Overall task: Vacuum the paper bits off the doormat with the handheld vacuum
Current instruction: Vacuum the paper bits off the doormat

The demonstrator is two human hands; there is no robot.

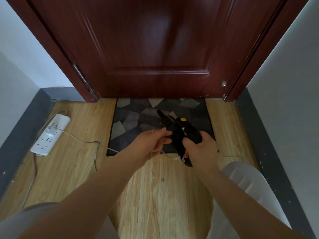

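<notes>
A black handheld vacuum [179, 130] with a yellow button is held above the near part of the grey patterned doormat [133, 121], its narrow nozzle pointing away towards the door. My right hand [200, 149] grips its handle from the right. My left hand [155, 142] is at the vacuum's left side, fingers curled, with a thin white cord [110, 149] running through it. No paper bits are discernible on the mat from here.
A closed dark red door [151, 49] stands just behind the mat. A white power strip [50, 133] lies on the wooden floor at the left, the cord trailing from it towards my hands. Walls with dark skirting close in on both sides. My knees frame the bottom.
</notes>
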